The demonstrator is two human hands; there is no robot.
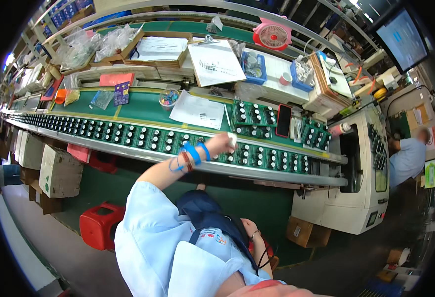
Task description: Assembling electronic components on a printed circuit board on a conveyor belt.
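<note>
My left hand [219,144], with a blue wrist strap [193,154] and a red-brown bracelet behind it, reaches over the line of circuit boards. Its fingers are closed around a small white piece [233,140]; its kind is too small to make out. Below it runs a long row of green circuit boards [142,137] with black and white round parts, set side by side on the conveyor rail [178,159]. Down by my lap, beside the dark apron [202,210], rests my right hand [249,227]. Its fingers are largely hidden.
Stacked boards [253,115], a phone with a red edge [284,120] and paper sheets [197,110] lie behind the row. A cream machine [346,198] stands at the right end. Red stools [96,225] are below; another person [408,156] is at far right.
</note>
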